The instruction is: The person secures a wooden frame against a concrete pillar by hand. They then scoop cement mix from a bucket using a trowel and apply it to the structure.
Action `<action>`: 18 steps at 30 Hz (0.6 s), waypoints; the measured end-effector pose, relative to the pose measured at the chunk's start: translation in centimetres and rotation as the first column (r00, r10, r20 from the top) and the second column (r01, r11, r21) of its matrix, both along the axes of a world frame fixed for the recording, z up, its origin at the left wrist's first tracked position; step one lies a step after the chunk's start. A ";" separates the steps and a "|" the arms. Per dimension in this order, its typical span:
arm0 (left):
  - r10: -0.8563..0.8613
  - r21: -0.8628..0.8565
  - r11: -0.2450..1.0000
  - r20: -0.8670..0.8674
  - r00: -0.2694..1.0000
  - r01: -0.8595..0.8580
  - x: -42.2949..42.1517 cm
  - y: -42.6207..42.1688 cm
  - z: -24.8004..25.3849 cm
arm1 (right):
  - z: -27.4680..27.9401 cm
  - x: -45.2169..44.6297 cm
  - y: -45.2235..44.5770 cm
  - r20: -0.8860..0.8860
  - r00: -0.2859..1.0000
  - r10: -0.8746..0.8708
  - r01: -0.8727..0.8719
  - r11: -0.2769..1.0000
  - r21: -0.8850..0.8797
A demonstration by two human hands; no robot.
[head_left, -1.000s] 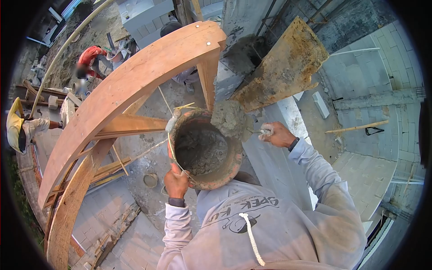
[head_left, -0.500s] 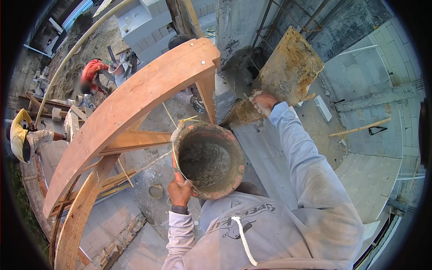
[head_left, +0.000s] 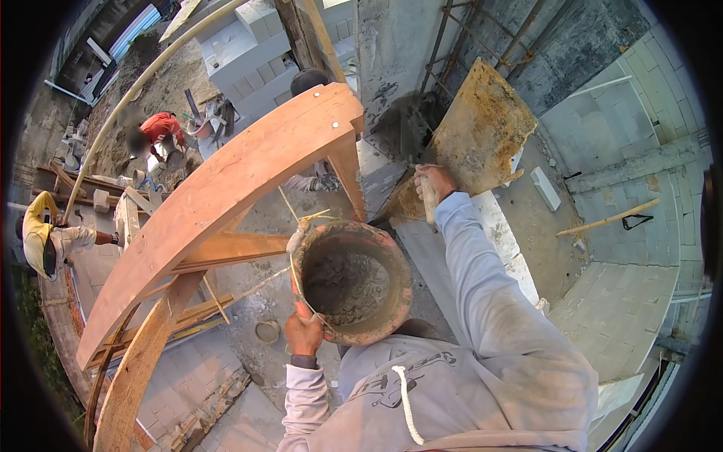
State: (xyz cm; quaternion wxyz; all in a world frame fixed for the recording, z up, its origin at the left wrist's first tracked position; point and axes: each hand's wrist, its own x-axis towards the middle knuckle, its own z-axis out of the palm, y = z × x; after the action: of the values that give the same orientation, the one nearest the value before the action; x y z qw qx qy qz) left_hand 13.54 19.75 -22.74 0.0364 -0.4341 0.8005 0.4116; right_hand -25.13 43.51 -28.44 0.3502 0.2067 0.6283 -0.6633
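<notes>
My left hand (head_left: 304,333) is closed on the near left side of a worn, orange-stained bucket (head_left: 397,280), held against my body. Wet grey mortar (head_left: 348,288) lies inside it, and a thin cord is tied about its rim. My right hand (head_left: 437,185) is wrapped round the wooden handle of a trowel (head_left: 429,202). The trowel's blade is hard to pick out against the grey mortar in the gap (head_left: 403,124) ahead. Just beyond that hand leans a stained board (head_left: 486,124), beside steel bars.
A curved wooden form (head_left: 218,177) arches over the left side. A person in red (head_left: 160,129) bends over below, and another in yellow (head_left: 39,226) is at far left. A dark head (head_left: 309,80) shows behind the form. Block walls (head_left: 625,331) stand to the right.
My right hand has moved slightly left and down and turned, so the trowel's handle now shows. My left hand still grips the bucket. The person in red has shifted posture.
</notes>
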 end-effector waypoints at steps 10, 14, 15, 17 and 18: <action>0.077 0.038 0.996 0.116 0.990 -0.082 -0.4 -0.1 1.4 | 1.5 0.1 0.1 0.006 1.000 0.003 -0.003 0.990 0.140; 0.121 0.145 0.980 0.100 0.988 -0.135 -1.0 0.1 2.5 | 5.8 3.8 0.2 -0.092 0.969 0.230 -0.183 0.913 0.364; 0.082 0.113 0.989 0.126 0.989 -0.097 -1.6 0.4 3.6 | 6.6 5.1 0.7 -0.112 0.946 0.305 -0.235 0.882 0.409; 0.060 0.063 0.996 0.141 0.988 -0.069 -1.5 1.0 4.1 | 5.3 7.9 3.1 -0.241 0.812 0.531 -0.284 0.721 0.632; 0.075 0.045 0.996 0.112 0.991 -0.081 -1.6 1.2 3.9 | 4.7 9.7 4.4 -0.319 0.660 0.680 -0.215 0.578 0.787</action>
State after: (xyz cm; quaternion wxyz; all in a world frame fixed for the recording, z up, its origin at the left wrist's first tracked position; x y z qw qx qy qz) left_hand 11.98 20.94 -18.80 0.0750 -0.4861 0.7693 0.4077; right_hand -15.39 47.91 -23.71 0.1962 -0.0743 0.9344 -0.2878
